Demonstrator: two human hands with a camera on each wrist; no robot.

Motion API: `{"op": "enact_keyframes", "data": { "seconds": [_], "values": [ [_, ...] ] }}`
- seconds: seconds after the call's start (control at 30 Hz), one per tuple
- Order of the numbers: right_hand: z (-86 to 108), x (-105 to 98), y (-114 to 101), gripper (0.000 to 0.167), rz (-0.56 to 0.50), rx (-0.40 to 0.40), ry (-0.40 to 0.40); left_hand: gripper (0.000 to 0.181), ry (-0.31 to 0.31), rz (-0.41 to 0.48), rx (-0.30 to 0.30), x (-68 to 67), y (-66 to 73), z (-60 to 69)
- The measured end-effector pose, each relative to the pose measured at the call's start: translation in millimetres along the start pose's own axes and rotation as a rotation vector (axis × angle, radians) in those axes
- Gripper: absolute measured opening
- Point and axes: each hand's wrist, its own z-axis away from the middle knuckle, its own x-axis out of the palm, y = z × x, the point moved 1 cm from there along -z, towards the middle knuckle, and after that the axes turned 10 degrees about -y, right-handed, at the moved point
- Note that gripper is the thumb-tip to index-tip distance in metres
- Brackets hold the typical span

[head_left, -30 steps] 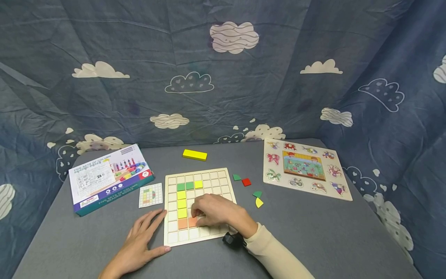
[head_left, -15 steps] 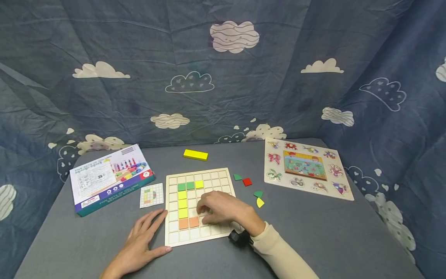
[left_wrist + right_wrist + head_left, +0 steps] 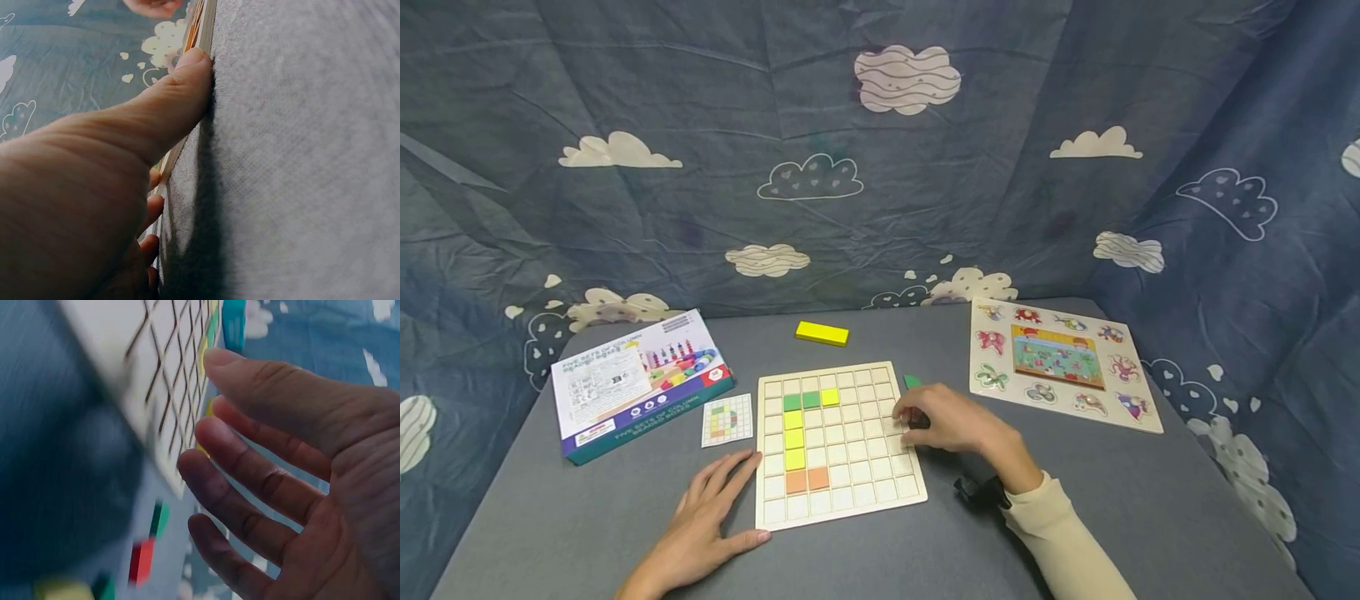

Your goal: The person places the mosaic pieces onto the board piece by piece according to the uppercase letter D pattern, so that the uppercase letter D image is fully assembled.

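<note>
Pale wood, the gridded board (image 3: 917, 497) lies flat on the table (image 3: 850, 567), eight coloured tiles (image 3: 794, 439) in its cells, most others bare. A red piece (image 3: 141, 561), a green piece (image 3: 160, 519) and blurred others lie unplaced beyond its right edge, where the right hand (image 3: 955, 417) hovers, fingers loosely curved and parted, holding nothing. The left hand (image 3: 700, 517) touches the left edge, fingers extended.

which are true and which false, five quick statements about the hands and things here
1. The left hand touches the board. True.
2. The right hand grips the red tile. False: it holds nothing; the tile lies apart.
3. Two orange tiles sit side by side on the board. True.
4. The yellow bar lies on the board. False: it lies on the table beyond.
5. The printed card lies between the box and the board. True.
</note>
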Motion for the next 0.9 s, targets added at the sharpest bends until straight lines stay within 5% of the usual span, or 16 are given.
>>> {"op": "enact_keyframes", "data": {
  "seconds": [0.37, 0.9],
  "values": [
    [39.5, -4.8, 42.6, 0.017, -0.035, 0.181, -0.011, 0.094, 0.014, 0.003, 0.022, 0.7, 0.5, 1.0],
    [46.7, -6.7, 51.9, 0.021, -0.046, 0.223, -0.046, 0.095, 0.015, -0.001, 0.024, 0.3, 1.2, 1.0]
  ]
}}
